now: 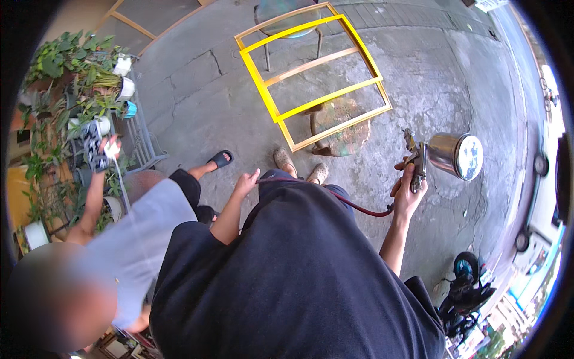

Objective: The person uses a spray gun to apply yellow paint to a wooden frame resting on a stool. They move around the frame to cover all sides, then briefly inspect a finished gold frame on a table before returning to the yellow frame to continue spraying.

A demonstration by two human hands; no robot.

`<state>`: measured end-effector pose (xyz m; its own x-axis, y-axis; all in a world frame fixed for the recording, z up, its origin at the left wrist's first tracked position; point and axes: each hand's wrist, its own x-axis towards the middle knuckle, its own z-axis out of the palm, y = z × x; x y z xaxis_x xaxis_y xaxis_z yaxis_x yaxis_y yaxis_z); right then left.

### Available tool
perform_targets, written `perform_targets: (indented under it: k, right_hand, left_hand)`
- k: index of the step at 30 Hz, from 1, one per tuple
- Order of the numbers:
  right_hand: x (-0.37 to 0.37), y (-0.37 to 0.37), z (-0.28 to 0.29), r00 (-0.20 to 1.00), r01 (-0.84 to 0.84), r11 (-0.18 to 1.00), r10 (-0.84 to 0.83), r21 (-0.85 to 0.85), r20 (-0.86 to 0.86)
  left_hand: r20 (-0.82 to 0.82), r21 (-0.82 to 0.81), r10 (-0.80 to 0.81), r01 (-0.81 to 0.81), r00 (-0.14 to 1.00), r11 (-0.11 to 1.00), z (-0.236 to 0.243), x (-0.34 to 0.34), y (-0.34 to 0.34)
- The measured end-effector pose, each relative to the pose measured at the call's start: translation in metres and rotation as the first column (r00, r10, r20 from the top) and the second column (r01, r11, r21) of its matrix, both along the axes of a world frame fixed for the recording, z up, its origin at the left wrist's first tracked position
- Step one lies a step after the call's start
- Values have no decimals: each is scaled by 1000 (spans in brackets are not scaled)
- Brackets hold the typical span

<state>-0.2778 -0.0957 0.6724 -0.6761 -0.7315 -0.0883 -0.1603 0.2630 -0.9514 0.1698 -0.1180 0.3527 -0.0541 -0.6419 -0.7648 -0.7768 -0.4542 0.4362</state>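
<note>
In my right hand (406, 188) is a metal paint spray gun (417, 157), held out to the right with my fingers around its handle. Its shiny cup (443, 154) has a paint-splashed white end. A dark red hose (366, 210) runs from the gun across the front of my body. My left hand (246, 181) closes on that hose at my left side. Ahead, a yellow rectangular frame (258, 84) lies over a bare wood frame (341, 127) with a crossbar. A round paint-stained stool (342, 113) stands under their near end, apart from both hands.
A second stool (290, 23) is beneath the far end. Close on my left, a person in a grey shirt (143, 239) holds a white object with a gloved hand. Potted plants (72, 72) and a metal rack (140, 128) line the left. A motorbike (466, 293) stands behind right.
</note>
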Motion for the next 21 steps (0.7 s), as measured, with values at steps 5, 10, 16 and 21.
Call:
perform_targets:
  k: [5, 10, 16, 21]
  right_hand:
    - [-36, 15, -8, 996, -90, 996, 90, 18, -28]
    - [-71, 18, -27, 997, -57, 998, 57, 1, -61]
    - [-93, 36, -43, 996, -76, 996, 78, 46, -45]
    - [-93, 65, -46, 983, -168, 984, 172, 64, -58]
  left_hand:
    - [-83, -3, 138, -139, 987, 990, 13, -23, 44]
    - [-141, 8, 245, -246, 959, 969, 28, -51, 64]
    - [-158, -53, 274, -285, 949, 957, 51, -63, 92]
    - [-132, -80, 273, -284, 953, 955, 46, -65, 102]
